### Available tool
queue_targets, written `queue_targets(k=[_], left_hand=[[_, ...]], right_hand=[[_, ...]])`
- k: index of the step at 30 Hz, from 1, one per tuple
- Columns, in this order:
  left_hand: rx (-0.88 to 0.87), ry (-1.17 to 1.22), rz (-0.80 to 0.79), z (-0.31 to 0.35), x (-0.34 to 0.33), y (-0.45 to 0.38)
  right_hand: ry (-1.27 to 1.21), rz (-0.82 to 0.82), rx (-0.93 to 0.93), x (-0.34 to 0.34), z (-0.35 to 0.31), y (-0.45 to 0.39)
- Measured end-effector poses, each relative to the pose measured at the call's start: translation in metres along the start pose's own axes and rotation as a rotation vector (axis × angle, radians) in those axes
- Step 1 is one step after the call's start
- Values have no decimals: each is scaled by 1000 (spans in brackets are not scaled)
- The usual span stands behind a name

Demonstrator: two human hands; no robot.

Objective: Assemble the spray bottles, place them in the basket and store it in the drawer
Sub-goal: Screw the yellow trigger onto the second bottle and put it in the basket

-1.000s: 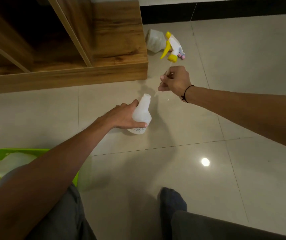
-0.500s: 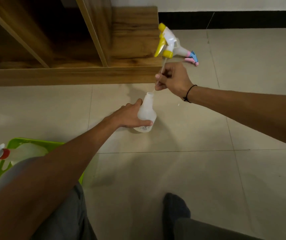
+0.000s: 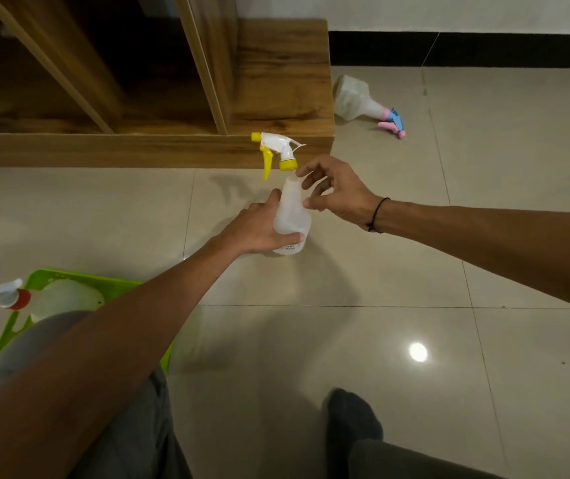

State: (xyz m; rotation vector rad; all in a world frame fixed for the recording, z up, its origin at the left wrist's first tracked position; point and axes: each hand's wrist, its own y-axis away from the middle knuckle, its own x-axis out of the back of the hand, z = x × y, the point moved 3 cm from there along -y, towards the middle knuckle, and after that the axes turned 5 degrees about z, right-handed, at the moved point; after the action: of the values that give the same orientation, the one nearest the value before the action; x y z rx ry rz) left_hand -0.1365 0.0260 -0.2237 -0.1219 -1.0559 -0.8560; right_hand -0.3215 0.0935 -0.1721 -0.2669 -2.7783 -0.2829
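Observation:
A translucent white bottle (image 3: 292, 216) stands upright on the tiled floor, and my left hand (image 3: 259, 228) grips its lower body. A white and yellow trigger head (image 3: 278, 150) sits in the bottle's neck, nozzle pointing left. My right hand (image 3: 335, 191) hovers just right of the neck with fingers spread and loosely bent, fingertips near the yellow collar, holding nothing. At the lower left lies a green basket (image 3: 40, 278) with a red-collared spray bottle (image 3: 45, 299) in it. A pink and blue spray bottle (image 3: 363, 105) lies on the floor beside the cabinet.
A low wooden cabinet (image 3: 276, 81) with open compartments runs along the back left, its base board just behind the bottle. My knee hides part of the basket. A foot in a dark sock (image 3: 352, 420) rests at the bottom centre. Tiled floor stretches to the right.
My right hand lowered the yellow trigger head with its tube into the bottle neck and let go of it. The left hand kept its grip on the bottle.

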Motion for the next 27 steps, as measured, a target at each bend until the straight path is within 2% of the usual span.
queue_targets(k=[12, 22, 27], left_hand=[[-41, -64, 52, 0, 3, 1], [-49, -132, 46, -3, 9, 4], [-76, -148, 3, -8, 16, 5]], right_hand=[[-194, 121, -187, -2, -9, -6], [26, 123, -74, -4, -9, -22], [68, -17, -46, 2, -8, -30]])
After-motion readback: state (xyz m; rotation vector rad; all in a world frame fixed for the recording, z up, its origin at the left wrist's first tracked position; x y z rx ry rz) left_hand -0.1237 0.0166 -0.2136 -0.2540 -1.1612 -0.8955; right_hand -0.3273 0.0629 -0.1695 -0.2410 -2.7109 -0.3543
